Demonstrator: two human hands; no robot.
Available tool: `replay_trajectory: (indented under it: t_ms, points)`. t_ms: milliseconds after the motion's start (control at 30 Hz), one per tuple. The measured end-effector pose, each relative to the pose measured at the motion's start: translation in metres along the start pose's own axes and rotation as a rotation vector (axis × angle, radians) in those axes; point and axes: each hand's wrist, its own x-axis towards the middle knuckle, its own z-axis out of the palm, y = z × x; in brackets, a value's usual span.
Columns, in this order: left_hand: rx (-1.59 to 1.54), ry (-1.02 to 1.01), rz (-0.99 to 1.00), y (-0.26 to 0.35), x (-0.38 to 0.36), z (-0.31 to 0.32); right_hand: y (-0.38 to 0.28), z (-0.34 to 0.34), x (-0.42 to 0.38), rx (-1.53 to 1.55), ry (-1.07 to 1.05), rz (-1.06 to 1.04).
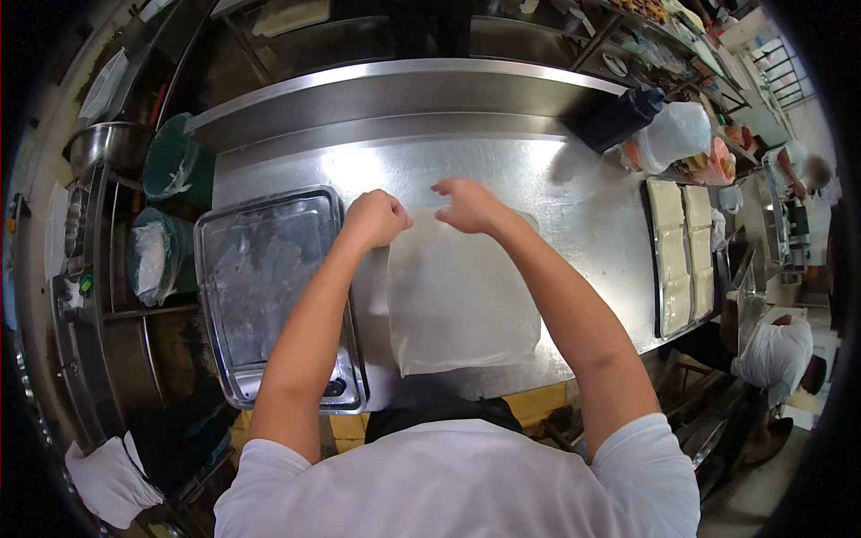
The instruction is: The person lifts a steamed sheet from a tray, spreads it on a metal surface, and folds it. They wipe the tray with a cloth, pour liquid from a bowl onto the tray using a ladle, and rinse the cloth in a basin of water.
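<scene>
Centre of frame, one dough sheet (462, 300) on the steel table (596, 247): thin, pale, roughly four-sided, creased lower left. Near its upper edge, left hand (377, 218) curled, can't tell whether it grips dough; right hand (473, 206) loosely spread, thumb and fingers apart. One metal tray (260, 255), left; six pale slabs (672, 254), far right.
</scene>
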Motion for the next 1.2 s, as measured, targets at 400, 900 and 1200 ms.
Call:
replay_trajectory:
  t_ms: [400, 900, 1200]
  points:
    - [-0.071, -0.005, -0.012, -0.006, 0.005, -0.012, 0.04, -0.043, 0.011, -0.285, -0.657, 0.333]
    - [-0.098, 0.028, -0.002, -0.036, 0.024, 0.016, 0.115, -0.041, -0.085, -0.317, -0.039, 0.229]
    - [-0.124, 0.191, 0.137, -0.026, -0.07, 0.014, 0.079, -0.042, -0.164, -0.07, 0.252, 0.276]
